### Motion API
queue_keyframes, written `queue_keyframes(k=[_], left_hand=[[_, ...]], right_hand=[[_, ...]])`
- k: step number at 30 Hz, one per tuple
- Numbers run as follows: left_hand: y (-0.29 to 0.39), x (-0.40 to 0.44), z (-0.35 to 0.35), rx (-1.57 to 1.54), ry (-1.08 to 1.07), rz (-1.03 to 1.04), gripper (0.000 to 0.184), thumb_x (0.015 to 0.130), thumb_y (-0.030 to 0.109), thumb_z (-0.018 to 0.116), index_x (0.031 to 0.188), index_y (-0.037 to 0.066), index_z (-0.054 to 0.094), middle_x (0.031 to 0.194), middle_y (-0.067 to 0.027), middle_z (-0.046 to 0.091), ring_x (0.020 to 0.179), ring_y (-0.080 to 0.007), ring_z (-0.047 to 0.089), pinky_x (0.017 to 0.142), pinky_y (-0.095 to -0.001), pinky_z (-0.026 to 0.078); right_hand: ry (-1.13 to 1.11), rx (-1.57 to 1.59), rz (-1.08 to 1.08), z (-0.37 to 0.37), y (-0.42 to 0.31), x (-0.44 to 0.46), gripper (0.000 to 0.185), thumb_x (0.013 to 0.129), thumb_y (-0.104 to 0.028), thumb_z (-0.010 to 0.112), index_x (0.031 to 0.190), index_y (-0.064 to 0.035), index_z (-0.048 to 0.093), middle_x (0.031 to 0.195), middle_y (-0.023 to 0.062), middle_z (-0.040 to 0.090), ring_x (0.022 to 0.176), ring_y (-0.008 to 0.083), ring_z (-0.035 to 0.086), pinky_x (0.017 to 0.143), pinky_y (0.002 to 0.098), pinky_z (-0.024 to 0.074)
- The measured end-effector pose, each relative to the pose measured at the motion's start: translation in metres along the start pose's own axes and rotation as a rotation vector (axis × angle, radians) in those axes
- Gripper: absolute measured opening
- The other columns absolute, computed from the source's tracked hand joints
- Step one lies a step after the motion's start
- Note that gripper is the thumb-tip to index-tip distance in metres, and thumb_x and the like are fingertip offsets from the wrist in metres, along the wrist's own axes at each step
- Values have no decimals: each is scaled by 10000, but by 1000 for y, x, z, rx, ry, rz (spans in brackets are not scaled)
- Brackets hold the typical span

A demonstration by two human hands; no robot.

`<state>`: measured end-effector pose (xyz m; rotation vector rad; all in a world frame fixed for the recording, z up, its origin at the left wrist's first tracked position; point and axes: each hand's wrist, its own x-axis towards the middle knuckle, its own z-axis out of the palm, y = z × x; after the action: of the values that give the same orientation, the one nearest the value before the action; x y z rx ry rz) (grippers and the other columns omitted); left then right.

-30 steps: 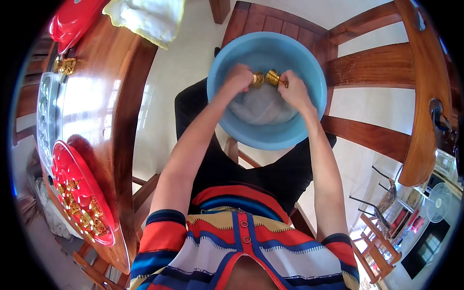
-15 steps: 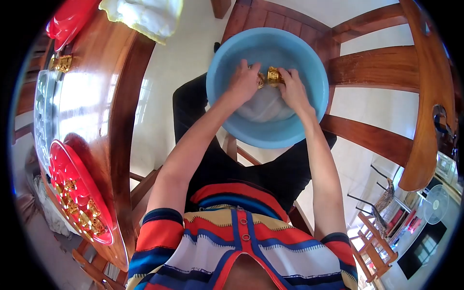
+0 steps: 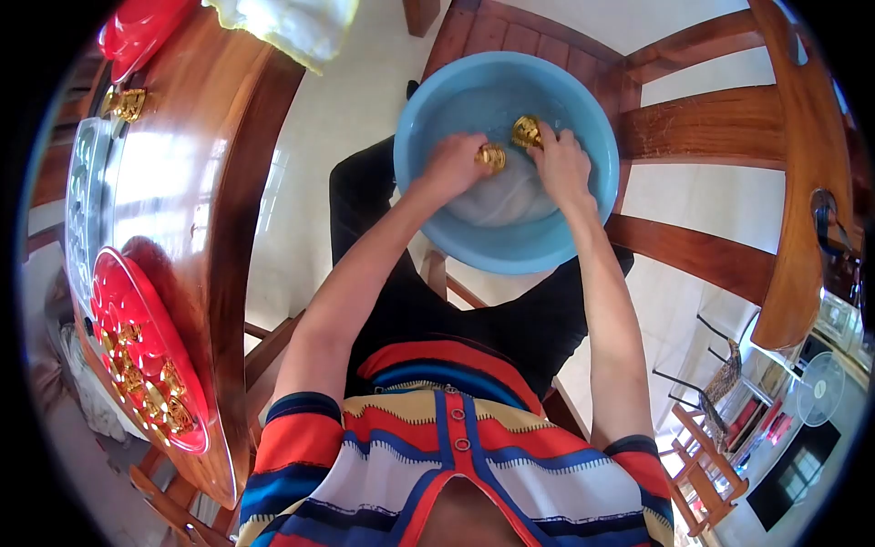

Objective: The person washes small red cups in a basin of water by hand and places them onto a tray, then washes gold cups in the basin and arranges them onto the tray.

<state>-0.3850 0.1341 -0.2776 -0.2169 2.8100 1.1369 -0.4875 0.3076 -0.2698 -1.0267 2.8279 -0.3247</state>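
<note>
A round blue basin (image 3: 415, 214) holds water and a pale, submerged cloth (image 3: 506, 202). Inside its rim, my left hand (image 3: 453, 166) is closed around a small gold cup-shaped piece (image 3: 492, 159). My right hand (image 3: 562, 169) grips a second, shiny gold cup-shaped piece (image 3: 526, 131) with an embossed surface, tilted and a little higher in view. The two pieces are apart, both above the cloth. My fingers partly cover each one.
The basin rests on a wooden chair (image 3: 697, 128) with a slatted back. At left, a wooden table (image 3: 228, 100) bears a red tray (image 3: 137, 283) with several gold pieces, a clear plastic tray (image 3: 87, 182), another gold piece (image 3: 130, 105) and a white cloth (image 3: 292, 23) with yellow edging.
My hands have moved slightly apart. The piece in my right hand has tilted and shifted up; the one in my left hand has turned and shows more. The view has shifted slightly.
</note>
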Motion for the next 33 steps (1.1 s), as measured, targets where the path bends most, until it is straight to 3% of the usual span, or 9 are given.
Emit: queue_keyframes(k=[5, 9, 13, 17, 19, 21, 24, 28, 33], left_hand=[[-11, -2, -3, -1057, 123, -380, 492, 771, 132, 698, 1197, -17, 501, 942, -81, 608, 832, -130, 592, 683, -245, 494], [-18, -5, -1, -1285, 7, -273, 423, 776, 55, 667, 1174, 14, 530, 1025, -60, 592, 923, -131, 575, 761, -251, 493], [-23, 0, 4, -1065, 33, -124, 418, 734, -7, 667, 1137, 14, 556, 1025, -57, 588, 953, -145, 570, 819, -263, 479], [-16, -3, -3, -953, 159, -98, 372, 711, -28, 664, 1071, 30, 594, 1044, -66, 583, 996, -171, 561, 871, -282, 456], [-13, -5, -2, -764, 209, -112, 357, 717, -27, 664, 1059, 53, 604, 1046, -69, 575, 1009, -187, 558, 882, -293, 457], [-11, -3, 8, -205, 491, -84, 339, 702, -11, 664, 1027, 79, 621, 1000, -116, 571, 952, -260, 578, 859, -337, 466], [-10, -3, 21, 176, 485, -59, 330, 706, 8, 656, 1024, 89, 622, 954, -150, 557, 888, -305, 580, 822, -392, 475], [-12, -5, 23, 188, 425, -20, 301, 725, 27, 656, 1020, 72, 613, 960, -137, 547, 866, -294, 575, 789, -389, 477], [3, -20, -10, -462, 353, -35, 233, 766, 33, 648, 994, 30, 601, 1050, -140, 529, 953, -310, 553, 784, -342, 479]], right_hand=[[121, 224, 34, -7, 5, -13, 473, 815, -189, 643, 1235, -50, 475, 1039, 204, 558, 973, 340, 581, 796, 407, 476], [8, 991, 241, -6, 16, -25, 455, 828, -132, 655, 1219, -5, 460, 1024, 146, 567, 928, 215, 595, 751, 320, 493], [75, 1418, 308, -4, 19, -33, 421, 839, -104, 644, 1195, 29, 462, 1006, 106, 569, 878, 141, 597, 695, 258, 499], [37, 1287, 363, -3, 23, -27, 410, 820, -65, 635, 1192, 6, 477, 1064, 138, 560, 901, 201, 608, 727, 309, 504], [255, 455, 103, 2, 22, -18, 390, 787, -55, 635, 1153, -18, 508, 1059, 157, 548, 894, 293, 603, 745, 382, 498], [279, 290, 107, 4, 15, -13, 355, 776, -64, 631, 1116, -32, 532, 1032, 166, 541, 890, 332, 586, 757, 411, 487], [264, 160, 40, 4, -10, -6, 271, 776, -84, 618, 1041, -51, 571, 979, 170, 527, 877, 373, 567, 766, 443, 475], [197, 315, 15, 12, -15, -3, 267, 786, -77, 595, 1054, -74, 604, 1003, 168, 534, 889, 351, 571, 796, 405, 474], [245, 716, 155, -8, 7, -13, 317, 796, -71, 613, 1113, -68, 597, 1032, 133, 565, 905, 237, 574, 813, 326, 464]])
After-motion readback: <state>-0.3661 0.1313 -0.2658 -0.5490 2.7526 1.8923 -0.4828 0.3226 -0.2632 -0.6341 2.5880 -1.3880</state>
